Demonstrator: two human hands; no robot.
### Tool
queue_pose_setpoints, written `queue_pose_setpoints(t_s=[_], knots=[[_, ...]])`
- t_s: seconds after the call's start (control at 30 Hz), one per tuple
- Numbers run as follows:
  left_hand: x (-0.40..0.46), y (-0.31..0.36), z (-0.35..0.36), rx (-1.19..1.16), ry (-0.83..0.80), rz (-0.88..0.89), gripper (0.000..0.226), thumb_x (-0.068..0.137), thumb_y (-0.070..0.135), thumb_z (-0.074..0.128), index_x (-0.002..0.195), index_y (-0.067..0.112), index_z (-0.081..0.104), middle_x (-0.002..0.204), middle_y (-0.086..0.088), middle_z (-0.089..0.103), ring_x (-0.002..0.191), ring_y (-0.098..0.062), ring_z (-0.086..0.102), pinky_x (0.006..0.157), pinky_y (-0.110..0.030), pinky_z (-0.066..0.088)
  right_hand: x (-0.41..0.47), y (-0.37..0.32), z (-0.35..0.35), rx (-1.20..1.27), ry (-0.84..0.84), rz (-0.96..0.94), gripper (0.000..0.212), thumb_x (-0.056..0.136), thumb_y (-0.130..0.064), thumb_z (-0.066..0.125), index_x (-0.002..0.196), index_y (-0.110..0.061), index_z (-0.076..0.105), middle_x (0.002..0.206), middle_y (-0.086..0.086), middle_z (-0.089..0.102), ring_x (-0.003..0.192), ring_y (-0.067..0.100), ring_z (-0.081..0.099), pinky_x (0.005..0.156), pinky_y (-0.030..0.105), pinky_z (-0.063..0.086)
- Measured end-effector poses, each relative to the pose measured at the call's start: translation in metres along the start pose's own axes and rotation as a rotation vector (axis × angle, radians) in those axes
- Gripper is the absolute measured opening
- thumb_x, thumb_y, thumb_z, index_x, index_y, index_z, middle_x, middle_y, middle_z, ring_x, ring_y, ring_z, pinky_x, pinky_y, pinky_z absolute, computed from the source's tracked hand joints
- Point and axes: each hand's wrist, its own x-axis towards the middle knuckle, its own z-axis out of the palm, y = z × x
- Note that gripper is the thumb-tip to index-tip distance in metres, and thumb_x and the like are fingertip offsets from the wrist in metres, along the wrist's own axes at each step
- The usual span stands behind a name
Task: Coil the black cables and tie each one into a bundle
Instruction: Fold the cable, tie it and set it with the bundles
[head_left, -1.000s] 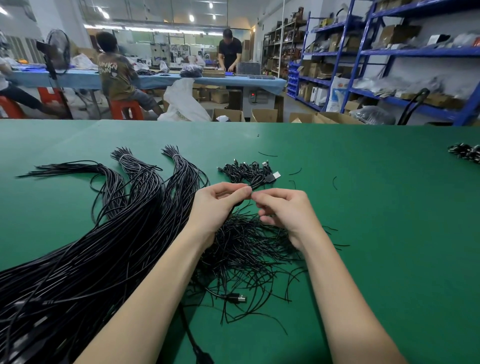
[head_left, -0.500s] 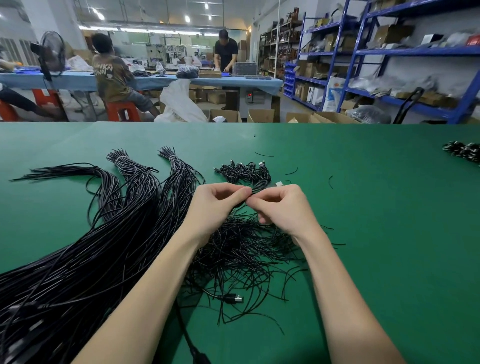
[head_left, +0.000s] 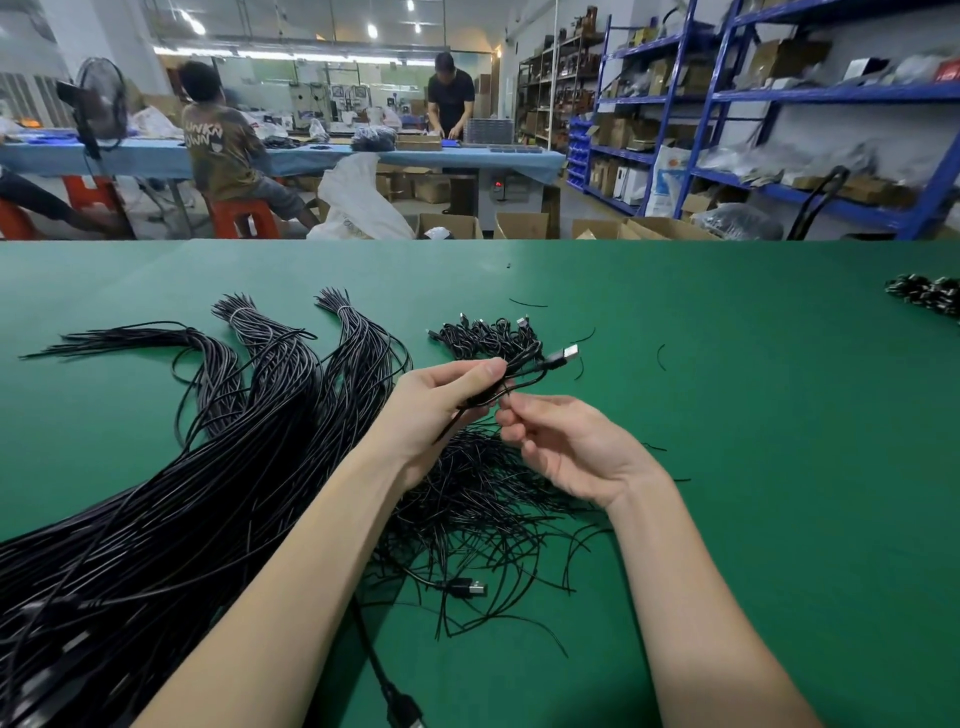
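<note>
Head view: the green bench (head_left: 727, 467) is covered on its left by a large sheaf of uncoiled black cables (head_left: 156, 519), some banded near the far ends. Nearer centre, under the hands, a loose heap of thin black tie wires (head_left: 467, 509) is spread, w/ a stray USB plug (head_left: 470, 588) lying in it. Beyond the hands a small pile of finished bundles (head_left: 488, 335) is seen, and another dark cluster (head_left: 930, 293) at the far right edge, cut off by the frame.

A coiled cable (head_left: 498, 387) is held above the bench in the left hand (head_left: 441, 400), thumb and fingers closed round the coil; its USB-A plug (head_left: 563, 356) sticks out to the right. The right hand (head_left: 566, 447) is just beside the coil, fingertips curled and pinched together, prob. on a tie end, but the tie itself can't be made out.

Step judged: tying off one coil, approx. at the twisting stage. Next, the tie would need to be twisted tight w/o the coil springing open, then the bundle laid w/ the finished ones.

Hidden: no. of loops in the coil, the coil's other plug, whether the tie is wrapped yet. Sheaf's near ends are cut off at the bottom-left edge.
</note>
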Motion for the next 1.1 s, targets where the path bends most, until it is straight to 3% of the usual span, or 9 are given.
queue_pose_setpoints(t_s=[0.13,0.3,0.37,0.47,0.57,0.7,0.83,1.0,1.1], knots=[[-0.001,-0.001,0.002,-0.06,-0.002,0.003,0.022,0.074,0.024,0.077,0.09,0.009,0.079,0.081,-0.004,0.075,0.07,-0.008,0.066,0.069,-0.017,0.055,0.003,0.001,-0.001,0.001,0.033,-0.01,0.012,0.087,-0.012,0.068,0.083,-0.007,0.078,0.079,0.003,0.064,0.067,0.007,0.062,0.053,0.014,0.056],[-0.001,0.004,-0.002,-0.126,-0.048,-0.106,0.02,0.07,0.024,0.08,0.086,0.012,0.083,0.092,-0.007,0.077,0.077,-0.011,0.072,0.07,-0.017,0.057,0.005,-0.001,-0.002,-0.377,0.209,-0.164,0.014,0.078,-0.028,0.078,0.087,-0.017,0.076,0.086,0.002,0.069,0.068,0.005,0.061,0.051,0.015,0.048],[0.0,0.006,-0.005,-0.153,-0.058,-0.143,0.022,0.07,0.021,0.08,0.089,0.01,0.083,0.098,-0.01,0.077,0.083,-0.014,0.074,0.071,-0.018,0.058,0.004,-0.003,-0.003,-0.473,0.237,-0.214,0.007,0.082,-0.025,0.078,0.081,-0.019,0.078,0.086,-0.001,0.072,0.067,0.004,0.06,0.051,0.015,0.046],[-0.001,0.007,-0.007,-0.171,-0.077,-0.186,0.025,0.072,0.013,0.078,0.094,0.003,0.081,0.106,-0.015,0.076,0.088,-0.016,0.074,0.072,-0.017,0.058,0.002,-0.003,-0.005,-0.557,0.258,-0.254,0.006,0.091,-0.015,0.074,0.094,-0.009,0.076,0.075,-0.006,0.07,0.067,0.005,0.06,0.052,0.016,0.046],[-0.001,0.008,-0.007,-0.24,-0.114,-0.231,0.025,0.073,0.008,0.077,0.096,0.0,0.08,0.106,-0.015,0.075,0.087,-0.015,0.074,0.071,-0.017,0.058,-0.001,-0.004,-0.005,-0.542,0.213,-0.28,0.01,0.089,-0.016,0.073,0.095,-0.009,0.075,0.075,-0.003,0.068,0.067,0.005,0.061,0.052,0.018,0.048],[-0.003,0.01,-0.007,-0.295,-0.173,-0.294,0.026,0.074,0.002,0.075,0.1,-0.001,0.079,0.105,-0.018,0.074,0.084,-0.017,0.074,0.068,-0.018,0.059,-0.003,0.002,-0.007,-0.217,0.073,-0.187,0.013,0.084,-0.019,0.069,0.087,-0.015,0.082,0.084,0.001,0.072,0.068,0.007,0.066,0.051,0.015,0.053],[-0.005,0.013,-0.013,-0.061,-0.251,-0.277,0.022,0.074,0.004,0.076,0.096,0.001,0.08,0.104,-0.016,0.076,0.085,-0.016,0.074,0.072,-0.016,0.058,-0.002,0.008,-0.008,-0.167,0.054,-0.101,0.013,0.072,-0.023,0.082,0.082,-0.015,0.083,0.083,0.004,0.074,0.067,0.008,0.068,0.05,0.014,0.053],[-0.011,0.02,-0.022,0.392,-0.253,-0.218,0.019,0.062,0.014,0.086,0.081,0.01,0.082,0.093,-0.013,0.078,0.083,-0.016,0.072,0.077,-0.019,0.057,0.0,-0.003,-0.012,-0.8,0.213,-0.182,0.008,0.089,-0.023,0.079,0.081,-0.024,0.08,0.07,-0.008,0.072,0.057,0.0,0.06,0.049,0.013,0.044],[-0.012,0.025,-0.02,0.701,-0.219,-0.143,0.018,0.065,0.024,0.092,0.08,0.022,0.083,0.087,-0.004,0.079,0.079,-0.009,0.068,0.081,-0.019,0.055,-0.002,-0.009,-0.013,-0.906,0.225,-0.218,0.005,0.087,-0.024,0.081,0.082,-0.024,0.081,0.082,0.005,0.078,0.072,0.009,0.064,0.068,0.022,0.049]])
